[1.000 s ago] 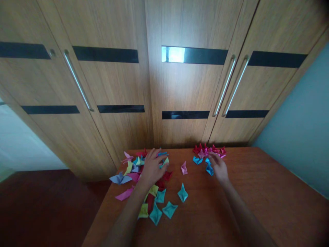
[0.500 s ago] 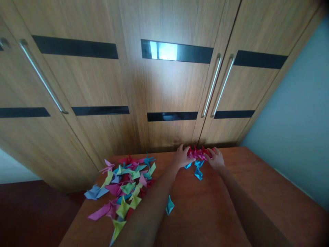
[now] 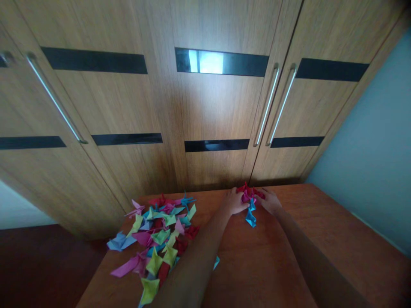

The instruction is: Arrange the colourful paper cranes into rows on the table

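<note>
At the table's far edge, a cluster of red and pink origami cranes (image 3: 246,193) is squeezed between my two hands. My left hand (image 3: 236,202) curls round the cluster's left side, with some fingers hidden behind the paper. On the opposite side, my right hand (image 3: 269,200) presses inward with bent fingers. Two blue origami pieces (image 3: 251,219) lie just in front of the cluster, between the hands. Another blue piece (image 3: 216,262) is partly covered by my left forearm.
A loose pile of folded paper cranes (image 3: 162,235) in pink, red, yellow, green and blue covers the left of the brown table (image 3: 257,269). Behind the table rises a wooden wardrobe (image 3: 218,107) with metal handles (image 3: 267,105). A pale blue wall (image 3: 369,171) stands at right.
My hands have come closer together, mostly by the left one moving right. The red and pink cranes are bunched tighter, and the blue pieces in front sit closer together.
</note>
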